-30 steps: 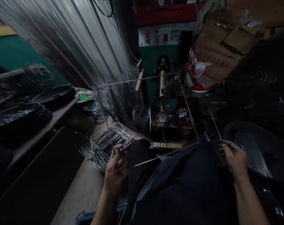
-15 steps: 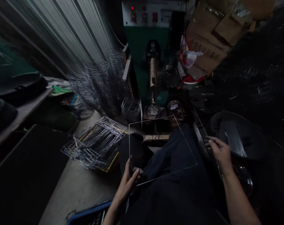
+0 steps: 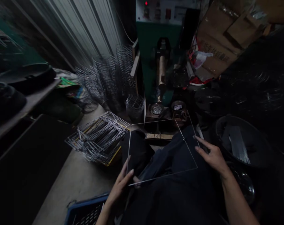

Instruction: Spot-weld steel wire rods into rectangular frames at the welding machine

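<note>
The right hand [image 3: 213, 156] is closing in from the right, bringing a thin straight wire [image 3: 191, 122] nearer the right side of a rectangular wire frame [image 3: 153, 122]; half a second ago it was sitting farther right, while the frame was already hanging low over the lap [image 3: 172, 156]. That is apparently setting the two pieces side by side for the work in hand, though a gap is still showing between them. The left hand [image 3: 121, 181] is holding the frame by its near left corner, thumb and fingers pressing narrowly on the wire, and the frame is slanting above the clothed legs, on the near side of the green machine [image 3: 153, 53]. The right forefinger and thumb are standing slightly apart, with the straight wire seemingly running between them. The left fingers are covering the frame's near left corner, so whether its ends are meeting there cannot be told. A small bump [image 3: 183, 139] on the frame's right side is staying too small to identify, the straight wire's near end is disappearing at the right hand, and the blue crate [image 3: 88, 200] is being cut off by the near edge.
</note>
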A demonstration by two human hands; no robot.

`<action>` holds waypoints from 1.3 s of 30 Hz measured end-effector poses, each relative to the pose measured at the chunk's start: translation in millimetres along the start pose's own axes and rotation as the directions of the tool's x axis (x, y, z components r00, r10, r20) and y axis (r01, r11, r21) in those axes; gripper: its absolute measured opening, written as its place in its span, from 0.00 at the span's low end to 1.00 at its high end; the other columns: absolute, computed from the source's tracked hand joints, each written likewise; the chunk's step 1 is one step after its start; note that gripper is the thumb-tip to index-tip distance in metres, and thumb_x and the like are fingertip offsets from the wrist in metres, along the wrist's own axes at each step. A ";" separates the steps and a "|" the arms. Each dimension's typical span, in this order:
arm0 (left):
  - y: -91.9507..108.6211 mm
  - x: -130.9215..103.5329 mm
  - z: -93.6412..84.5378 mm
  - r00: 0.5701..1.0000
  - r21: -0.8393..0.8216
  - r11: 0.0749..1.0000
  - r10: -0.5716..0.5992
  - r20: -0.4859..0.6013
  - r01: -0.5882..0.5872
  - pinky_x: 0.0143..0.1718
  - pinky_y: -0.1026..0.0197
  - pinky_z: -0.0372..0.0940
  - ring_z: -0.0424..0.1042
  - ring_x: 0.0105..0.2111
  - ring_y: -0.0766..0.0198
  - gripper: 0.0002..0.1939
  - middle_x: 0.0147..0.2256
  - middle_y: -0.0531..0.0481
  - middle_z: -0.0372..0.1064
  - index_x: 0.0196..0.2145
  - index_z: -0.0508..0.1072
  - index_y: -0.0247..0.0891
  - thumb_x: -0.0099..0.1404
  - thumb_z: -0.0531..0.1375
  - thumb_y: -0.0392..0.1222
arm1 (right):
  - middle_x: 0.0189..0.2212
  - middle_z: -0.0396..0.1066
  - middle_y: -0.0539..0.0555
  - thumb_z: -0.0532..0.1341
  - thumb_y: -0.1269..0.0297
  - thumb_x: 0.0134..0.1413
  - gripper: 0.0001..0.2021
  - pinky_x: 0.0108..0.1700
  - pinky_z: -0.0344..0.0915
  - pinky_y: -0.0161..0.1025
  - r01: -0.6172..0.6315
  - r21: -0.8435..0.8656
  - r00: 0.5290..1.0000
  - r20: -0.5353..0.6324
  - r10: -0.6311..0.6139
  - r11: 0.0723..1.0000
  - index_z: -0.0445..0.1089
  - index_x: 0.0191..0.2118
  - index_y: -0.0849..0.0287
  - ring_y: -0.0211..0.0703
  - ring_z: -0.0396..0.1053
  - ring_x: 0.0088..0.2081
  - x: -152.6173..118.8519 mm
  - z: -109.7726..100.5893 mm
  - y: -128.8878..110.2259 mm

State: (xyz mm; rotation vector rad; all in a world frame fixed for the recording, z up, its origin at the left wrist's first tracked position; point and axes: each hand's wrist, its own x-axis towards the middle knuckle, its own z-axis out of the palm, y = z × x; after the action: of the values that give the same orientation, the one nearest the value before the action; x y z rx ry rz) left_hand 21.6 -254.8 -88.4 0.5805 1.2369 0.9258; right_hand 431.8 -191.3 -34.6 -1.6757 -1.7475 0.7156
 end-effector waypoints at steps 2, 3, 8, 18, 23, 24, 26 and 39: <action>0.7 1.3 0.0 0.999 -0.070 0.997 0.025 -0.039 -0.028 0.21 0.63 0.63 0.69 0.16 0.60 0.53 0.18 0.52 0.71 0.70 0.38 0.40 0.59 0.65 0.54 | 0.57 0.68 0.53 0.62 0.53 0.58 0.26 0.62 0.61 0.51 0.025 -0.014 1.000 0.004 -0.025 1.000 0.66 0.61 0.51 0.52 0.66 0.58 0.0 2.3 -6.3; 1.3 1.8 1.7 0.997 -0.090 0.995 0.038 -0.062 -0.044 0.20 0.64 0.62 0.68 0.16 0.60 0.54 0.17 0.53 0.70 0.70 0.36 0.40 0.59 0.65 0.54 | 0.58 0.67 0.52 0.62 0.53 0.59 0.26 0.62 0.61 0.51 0.039 -0.018 0.999 0.006 -0.039 0.999 0.65 0.62 0.50 0.52 0.66 0.58 -0.3 3.2 -9.9; 3.7 4.8 17.4 0.996 -0.119 0.991 0.052 -0.077 -0.061 0.21 0.64 0.64 0.71 0.18 0.60 0.55 0.20 0.50 0.73 0.70 0.33 0.44 0.59 0.66 0.53 | 0.59 0.65 0.51 0.62 0.55 0.59 0.25 0.63 0.62 0.52 0.139 -0.030 0.990 0.028 -0.138 0.990 0.65 0.62 0.47 0.53 0.65 0.59 -1.8 11.7 -35.0; 3.4 11.6 30.3 0.998 -0.120 0.991 0.046 -0.051 -0.052 0.22 0.63 0.65 0.73 0.19 0.58 0.59 0.21 0.50 0.73 0.69 0.28 0.44 0.58 0.67 0.52 | 0.59 0.64 0.52 0.61 0.56 0.60 0.25 0.61 0.64 0.51 0.277 -0.028 0.948 0.170 -0.268 0.960 0.64 0.63 0.49 0.52 0.63 0.60 10.1 61.4 -48.5; 5.8 13.0 32.7 0.998 -0.125 0.990 0.058 -0.037 -0.062 0.22 0.64 0.65 0.72 0.19 0.59 0.58 0.21 0.50 0.74 0.69 0.28 0.45 0.58 0.66 0.52 | 0.60 0.64 0.53 0.60 0.56 0.61 0.25 0.62 0.63 0.51 0.297 -0.048 0.939 0.198 -0.282 0.954 0.63 0.63 0.51 0.51 0.63 0.60 21.5 70.1 -45.1; 6.5 12.9 33.1 0.997 -0.119 0.991 0.064 -0.037 -0.067 0.22 0.64 0.64 0.72 0.18 0.59 0.57 0.21 0.51 0.74 0.69 0.28 0.45 0.59 0.66 0.52 | 0.60 0.64 0.53 0.60 0.56 0.62 0.25 0.62 0.63 0.51 0.303 -0.055 0.936 0.203 -0.286 0.952 0.63 0.63 0.51 0.51 0.63 0.60 23.6 70.1 -44.4; 8.3 12.3 33.8 0.997 -0.108 0.991 0.079 -0.028 -0.081 0.22 0.65 0.64 0.71 0.18 0.60 0.55 0.20 0.50 0.73 0.69 0.29 0.44 0.61 0.64 0.52 | 0.60 0.64 0.53 0.60 0.56 0.62 0.25 0.62 0.63 0.51 0.307 -0.069 0.935 0.210 -0.287 0.949 0.63 0.63 0.52 0.51 0.63 0.60 26.8 68.5 -41.8; 3.8 19.4 43.1 0.988 -0.085 0.995 0.063 0.142 -0.051 0.23 0.64 0.65 0.72 0.20 0.59 0.52 0.22 0.46 0.74 0.68 0.22 0.41 0.66 0.59 0.50 | 0.61 0.62 0.54 0.60 0.59 0.62 0.26 0.63 0.59 0.48 0.188 0.322 0.826 0.459 -0.327 0.928 0.61 0.65 0.51 0.49 0.60 0.62 18.3 74.3 -59.6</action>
State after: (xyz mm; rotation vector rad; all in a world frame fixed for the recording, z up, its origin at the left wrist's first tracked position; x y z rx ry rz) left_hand 63.0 -231.9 -84.5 0.6106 1.0533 0.9605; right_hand 336.5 -174.2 -39.1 -1.0917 -2.0676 1.2810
